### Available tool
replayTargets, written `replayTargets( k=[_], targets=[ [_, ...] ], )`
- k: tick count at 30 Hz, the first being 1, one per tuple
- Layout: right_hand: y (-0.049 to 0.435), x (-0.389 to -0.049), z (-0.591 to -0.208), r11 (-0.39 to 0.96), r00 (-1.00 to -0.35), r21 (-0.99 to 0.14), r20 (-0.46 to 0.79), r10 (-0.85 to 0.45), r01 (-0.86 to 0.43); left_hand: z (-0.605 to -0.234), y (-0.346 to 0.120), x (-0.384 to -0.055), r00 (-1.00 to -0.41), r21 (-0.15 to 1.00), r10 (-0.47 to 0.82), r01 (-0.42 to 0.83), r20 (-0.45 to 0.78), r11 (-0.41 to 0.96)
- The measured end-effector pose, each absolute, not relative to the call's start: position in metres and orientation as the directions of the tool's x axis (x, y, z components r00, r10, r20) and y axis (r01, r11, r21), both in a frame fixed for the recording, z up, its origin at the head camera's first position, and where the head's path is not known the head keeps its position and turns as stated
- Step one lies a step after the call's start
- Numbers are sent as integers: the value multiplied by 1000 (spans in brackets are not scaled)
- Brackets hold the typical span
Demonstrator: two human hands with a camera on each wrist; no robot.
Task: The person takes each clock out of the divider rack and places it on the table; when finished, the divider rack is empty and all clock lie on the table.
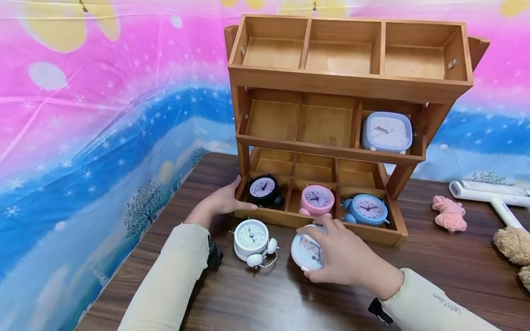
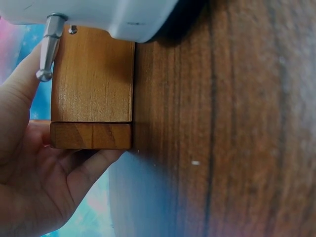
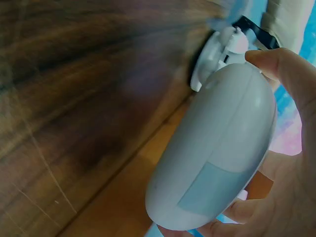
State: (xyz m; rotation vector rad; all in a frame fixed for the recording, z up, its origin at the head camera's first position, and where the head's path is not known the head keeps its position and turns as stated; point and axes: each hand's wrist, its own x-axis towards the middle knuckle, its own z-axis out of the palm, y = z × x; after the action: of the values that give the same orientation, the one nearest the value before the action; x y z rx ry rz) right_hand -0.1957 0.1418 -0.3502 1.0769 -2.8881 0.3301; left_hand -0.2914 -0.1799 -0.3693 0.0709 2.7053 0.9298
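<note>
My right hand (image 1: 348,253) grips a rounded white clock (image 1: 305,252) by its sides, thumb at the near edge and fingers at the far edge. Its smooth body (image 3: 212,148) fills much of the right wrist view, close over the tabletop. With my left hand (image 1: 219,201) I hold the left end of the bottom tier of a wooden shelf (image 1: 352,82); the left wrist view shows fingers around the shelf's end panel (image 2: 94,79). Between my hands, a white twin-bell alarm clock (image 1: 250,236) lies face up on the table.
The bottom tier holds a black clock (image 1: 262,187), a pink clock (image 1: 317,198) and a blue clock (image 1: 367,209). A lavender clock (image 1: 388,131) sits in the middle tier's right compartment. Pink yarn (image 1: 449,214), a white T-shaped tool (image 1: 497,195) and brown fluffy balls (image 1: 513,244) lie right.
</note>
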Motion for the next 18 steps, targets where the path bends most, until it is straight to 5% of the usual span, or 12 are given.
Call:
replayTargets(
  k=[18],
  targets=[
    [143,-198,-369,726,-749,-220,34,-662,-651,-369,-180,-291,-961,613,134,-44,-242,789]
  ],
)
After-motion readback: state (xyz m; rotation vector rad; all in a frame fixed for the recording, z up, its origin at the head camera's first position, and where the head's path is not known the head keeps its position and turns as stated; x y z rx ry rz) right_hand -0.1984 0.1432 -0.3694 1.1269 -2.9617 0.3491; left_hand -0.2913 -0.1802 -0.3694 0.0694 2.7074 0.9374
